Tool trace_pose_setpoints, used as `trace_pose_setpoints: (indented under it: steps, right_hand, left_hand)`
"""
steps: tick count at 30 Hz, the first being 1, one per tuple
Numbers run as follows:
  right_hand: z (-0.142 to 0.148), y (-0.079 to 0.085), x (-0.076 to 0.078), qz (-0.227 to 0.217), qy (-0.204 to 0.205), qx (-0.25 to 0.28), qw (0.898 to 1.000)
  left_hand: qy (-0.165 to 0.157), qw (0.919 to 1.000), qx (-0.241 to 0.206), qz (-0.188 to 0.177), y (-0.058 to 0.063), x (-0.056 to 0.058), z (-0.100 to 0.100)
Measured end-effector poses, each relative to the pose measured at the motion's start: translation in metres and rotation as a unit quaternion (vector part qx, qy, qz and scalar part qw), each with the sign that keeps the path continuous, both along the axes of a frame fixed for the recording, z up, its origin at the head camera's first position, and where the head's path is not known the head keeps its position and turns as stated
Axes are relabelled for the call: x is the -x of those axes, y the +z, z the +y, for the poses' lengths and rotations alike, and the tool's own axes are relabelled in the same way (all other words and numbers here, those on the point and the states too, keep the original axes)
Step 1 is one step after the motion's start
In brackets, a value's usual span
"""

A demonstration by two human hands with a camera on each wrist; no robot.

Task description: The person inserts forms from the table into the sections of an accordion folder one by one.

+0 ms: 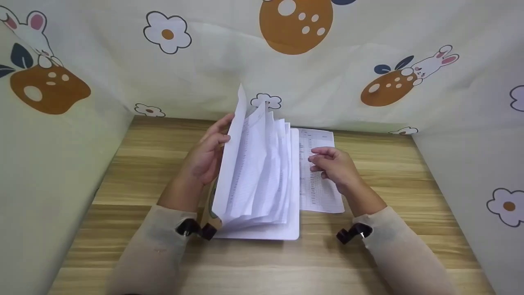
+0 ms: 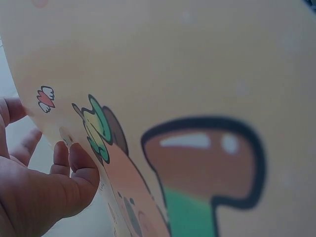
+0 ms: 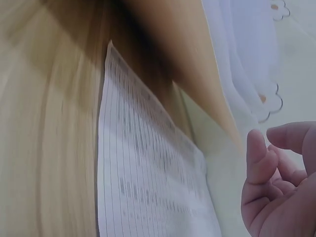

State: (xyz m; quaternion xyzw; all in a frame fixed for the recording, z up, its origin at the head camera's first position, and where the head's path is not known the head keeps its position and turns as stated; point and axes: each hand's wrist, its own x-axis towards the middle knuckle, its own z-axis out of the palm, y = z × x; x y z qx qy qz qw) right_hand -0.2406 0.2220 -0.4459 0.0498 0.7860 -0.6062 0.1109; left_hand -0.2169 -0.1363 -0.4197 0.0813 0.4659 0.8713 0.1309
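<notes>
A notebook [image 1: 292, 184] with a printed cover stands partly open in the head view, several white pages [image 1: 262, 164] fanned upright inside it. My left hand [image 1: 208, 151] holds its raised left cover [image 1: 229, 164] near the outer edge. In the left wrist view, that cover's tan outer face [image 2: 148, 64] shows cartoon prints, with the left hand [image 2: 49, 182] at its edge. To the right of the notebook lies a loose lined sheet [image 1: 321, 192] with small print. Above this sheet hovers my right hand [image 1: 335, 166], fingers loosely bent and nothing between them.
Wood-grain table [image 1: 135, 246] bears the notebook and the sheet. Cream fabric walls [image 1: 221, 61] with fruit, rabbit and flower prints enclose the back and both sides. Part of the loose sheet's left side is hidden by the notebook.
</notes>
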Motion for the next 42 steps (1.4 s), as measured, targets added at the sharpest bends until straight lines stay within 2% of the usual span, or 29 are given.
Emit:
trace_pose_setpoints:
  steps: [12, 20, 24, 30, 35, 42]
  right_hand:
    - [0.039, -0.011, 0.022, -0.008, -0.041, -0.084, 0.996]
    - [0.052, -0.024, 0.04, -0.012, -0.065, -0.142, 0.988]
    - [0.055, -0.031, 0.048, -0.028, -0.053, -0.194, 0.979]
    - [0.052, -0.037, 0.056, -0.039, -0.025, -0.273, 0.961]
    - [0.05, -0.041, 0.059, -0.03, -0.008, -0.299, 0.954]
    - [0.048, -0.041, 0.06, -0.044, 0.001, -0.319, 0.947]
  left_hand:
    - [0.003, 1.0, 0.004, -0.002, -0.002, 0.001, -0.001]
    - [0.004, 1.0, 0.008, -0.003, 0.0, 0.0, 0.0]
    - [0.005, 1.0, 0.008, -0.002, 0.0, 0.0, 0.001]
    - [0.0, 1.0, 0.007, -0.001, 0.0, -0.001, -0.001]
    - [0.0, 1.0, 0.006, -0.004, 0.0, 0.0, 0.0]
    - [0.006, 0.9999, 0.007, -0.006, 0.0, 0.0, 0.001]
